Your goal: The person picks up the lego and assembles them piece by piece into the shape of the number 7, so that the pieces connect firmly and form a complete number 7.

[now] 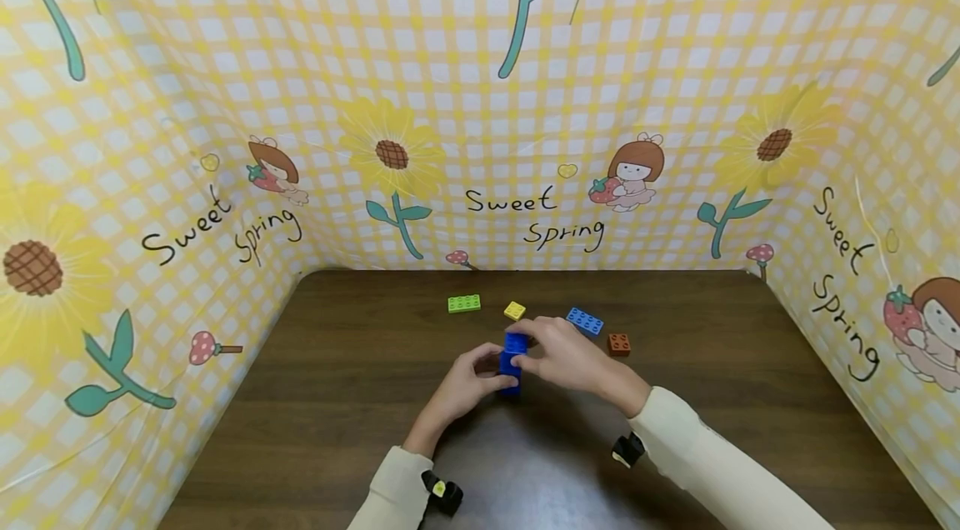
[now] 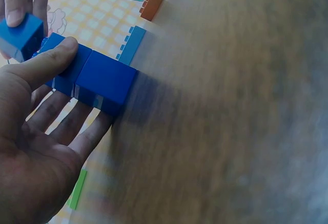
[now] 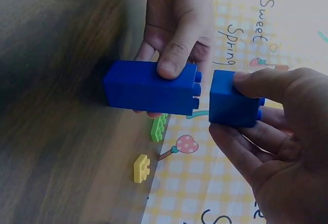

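My left hand (image 1: 465, 384) grips a stack of two dark blue toy building bricks (image 3: 148, 88), thumb on the near side and fingers behind. Above that stack, my right hand (image 1: 572, 357) pinches a single blue building brick (image 3: 225, 103) between thumb and fingers. The right wrist view shows a narrow gap between the studs of the stack and the underside of the single brick. The stack is upright over the wooden table (image 1: 337, 397); whether its base touches the wood I cannot tell.
Behind the hands lie a lime green brick (image 1: 464, 303), a small yellow brick (image 1: 514, 311), a lighter blue brick (image 1: 585, 321) and an orange-brown brick (image 1: 618, 344). A yellow checked cloth (image 1: 420, 55) walls the table at the back and both sides.
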Demonstrator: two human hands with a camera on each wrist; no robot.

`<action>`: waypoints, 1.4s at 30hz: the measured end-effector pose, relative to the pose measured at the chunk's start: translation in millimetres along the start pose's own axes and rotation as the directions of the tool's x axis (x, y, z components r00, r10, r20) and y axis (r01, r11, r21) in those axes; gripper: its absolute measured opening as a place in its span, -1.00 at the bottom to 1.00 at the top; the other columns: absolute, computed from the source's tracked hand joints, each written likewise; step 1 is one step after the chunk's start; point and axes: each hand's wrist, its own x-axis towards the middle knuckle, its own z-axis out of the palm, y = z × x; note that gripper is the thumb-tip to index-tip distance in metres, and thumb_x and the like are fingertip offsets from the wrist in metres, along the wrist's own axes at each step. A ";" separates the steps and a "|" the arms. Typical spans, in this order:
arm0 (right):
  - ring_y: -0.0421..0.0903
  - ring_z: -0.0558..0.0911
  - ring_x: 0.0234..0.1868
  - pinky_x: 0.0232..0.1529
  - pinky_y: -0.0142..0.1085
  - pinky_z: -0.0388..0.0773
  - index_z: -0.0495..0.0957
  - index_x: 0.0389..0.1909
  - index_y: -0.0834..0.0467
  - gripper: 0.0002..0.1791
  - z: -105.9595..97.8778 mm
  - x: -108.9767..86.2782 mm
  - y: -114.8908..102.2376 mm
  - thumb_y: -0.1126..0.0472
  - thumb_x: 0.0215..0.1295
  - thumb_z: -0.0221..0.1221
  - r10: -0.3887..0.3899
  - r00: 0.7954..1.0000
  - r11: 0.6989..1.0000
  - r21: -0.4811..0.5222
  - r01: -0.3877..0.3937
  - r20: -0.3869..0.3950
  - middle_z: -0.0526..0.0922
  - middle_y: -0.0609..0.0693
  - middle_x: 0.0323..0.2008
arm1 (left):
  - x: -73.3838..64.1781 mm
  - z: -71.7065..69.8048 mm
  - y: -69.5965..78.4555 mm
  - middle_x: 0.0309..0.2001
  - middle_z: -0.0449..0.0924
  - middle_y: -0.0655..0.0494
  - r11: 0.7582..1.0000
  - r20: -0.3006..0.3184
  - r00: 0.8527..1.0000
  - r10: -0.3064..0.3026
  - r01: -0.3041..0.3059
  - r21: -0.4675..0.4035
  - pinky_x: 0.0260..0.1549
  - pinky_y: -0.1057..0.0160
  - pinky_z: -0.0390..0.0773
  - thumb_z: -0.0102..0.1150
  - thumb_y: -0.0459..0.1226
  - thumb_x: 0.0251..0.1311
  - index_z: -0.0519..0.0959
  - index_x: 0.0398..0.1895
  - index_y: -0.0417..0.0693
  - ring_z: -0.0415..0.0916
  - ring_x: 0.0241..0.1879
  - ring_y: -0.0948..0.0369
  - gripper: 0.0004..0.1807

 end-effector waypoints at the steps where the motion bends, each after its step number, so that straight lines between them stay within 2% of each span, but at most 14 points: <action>1: 0.01 0.79 0.08 0.06 -0.08 0.77 0.59 0.33 0.23 -0.51 0.6 1.0 -0.1 0.14 0.48 0.35 0.001 1.000 1.000 -0.003 -0.001 0.004 0.76 0.14 0.12 | -0.2 0.1 0.1 0.20 0.71 -0.08 1.000 0.000 1.000 0.003 -0.003 -0.002 0.22 -0.04 0.68 0.44 -0.22 0.37 0.64 0.19 -0.05 0.67 0.24 -0.08 -0.63; 8: 0.03 0.78 0.09 0.06 -0.08 0.76 0.60 0.33 0.23 -0.52 5.7 3.8 -0.6 0.16 0.47 0.36 0.008 1.000 1.000 -0.003 -0.008 0.028 0.75 0.15 0.14 | -1.7 1.1 1.6 0.19 0.70 -0.06 1.000 -0.006 1.000 -0.003 0.003 -0.007 0.21 0.03 0.69 0.45 -0.22 0.36 0.65 0.18 -0.03 0.69 0.22 -0.05 -0.63; 15: 0.04 0.77 0.09 0.04 -0.10 0.77 0.60 0.32 0.25 -0.51 9.7 4.5 0.7 0.17 0.46 0.36 -0.005 0.999 1.000 -0.014 0.006 0.037 0.75 0.17 0.13 | -1.3 0.8 -0.5 0.17 0.71 -0.09 1.000 -0.006 1.000 0.003 -0.003 -0.003 0.17 0.10 0.71 0.45 -0.23 0.36 0.64 0.17 -0.10 0.70 0.20 -0.04 -0.63; 24: 0.04 0.78 0.10 0.02 -0.14 0.77 0.60 0.34 0.25 -0.51 8.3 8.3 1.8 0.19 0.47 0.36 -0.011 0.999 1.000 -0.012 0.012 0.036 0.76 0.17 0.14 | 0.9 1.0 -0.3 0.17 0.70 -0.08 1.000 -0.007 1.000 0.004 -0.005 -0.020 0.18 0.10 0.71 0.45 -0.28 0.35 0.65 0.16 -0.08 0.70 0.19 -0.05 -0.65; 28: 0.02 0.78 0.11 0.02 -0.14 0.77 0.59 0.36 0.24 -0.50 10.5 8.3 3.6 0.18 0.47 0.35 -0.008 0.999 1.000 -0.004 0.008 0.036 0.76 0.15 0.17 | 0.0 0.7 -0.5 0.17 0.71 -0.05 1.000 -0.009 1.000 -0.012 0.012 -0.027 0.16 0.15 0.71 0.46 -0.26 0.35 0.65 0.15 -0.05 0.70 0.19 -0.04 -0.65; 35: 0.06 0.75 0.17 0.07 -0.10 0.77 0.58 0.38 0.25 -0.48 16.7 5.7 5.1 0.18 0.47 0.36 -0.023 1.000 1.000 -0.010 0.023 0.013 0.73 0.17 0.23 | 0.1 -0.1 -3.7 0.15 0.71 -0.06 1.000 -0.008 1.000 -0.004 0.004 -0.028 0.13 0.24 0.71 0.46 -0.24 0.35 0.65 0.19 -0.06 0.69 0.19 -0.05 -0.61; 42: -0.01 0.76 0.01 -0.15 -0.29 0.74 0.60 0.36 0.26 -0.47 19.5 6.1 4.3 0.19 0.44 0.39 -0.025 1.000 0.999 -0.042 0.024 -0.007 0.77 0.16 0.14 | -0.6 1.6 -0.6 0.15 0.70 -0.05 1.000 -0.014 1.000 -0.016 0.016 -0.025 0.14 0.24 0.71 0.47 -0.26 0.33 0.65 0.14 -0.06 0.70 0.17 0.02 -0.65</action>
